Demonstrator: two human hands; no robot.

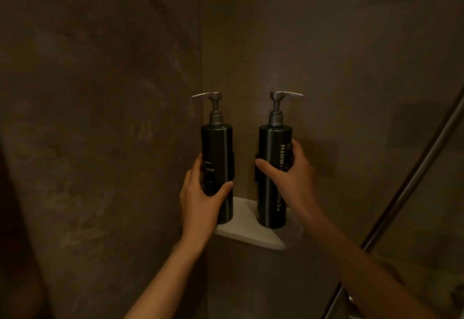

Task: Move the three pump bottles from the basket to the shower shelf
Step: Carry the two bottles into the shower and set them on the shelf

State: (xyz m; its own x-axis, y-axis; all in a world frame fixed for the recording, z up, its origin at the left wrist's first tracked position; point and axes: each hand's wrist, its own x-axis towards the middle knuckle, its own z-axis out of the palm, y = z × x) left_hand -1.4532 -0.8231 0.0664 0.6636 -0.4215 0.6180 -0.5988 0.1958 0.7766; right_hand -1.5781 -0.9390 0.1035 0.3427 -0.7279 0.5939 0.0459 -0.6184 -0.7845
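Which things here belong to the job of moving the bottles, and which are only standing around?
Part of the job:
- left bottle, gripped by the left hand
- right bottle, gripped by the right hand
- white corner shelf under both bottles

Not part of it:
- metal rail on the right
- tiled walls

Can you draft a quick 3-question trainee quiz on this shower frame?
1. True or false: each hand grips its own pump bottle.
2. Which way do the two pump spouts point? A) toward each other B) away from each other C) both left
3. Fill in: both bottles stand upright on the white corner ____.

Key
1. True: left hand holds the left bottle, right hand holds the right bottle.
2. B
3. shelf
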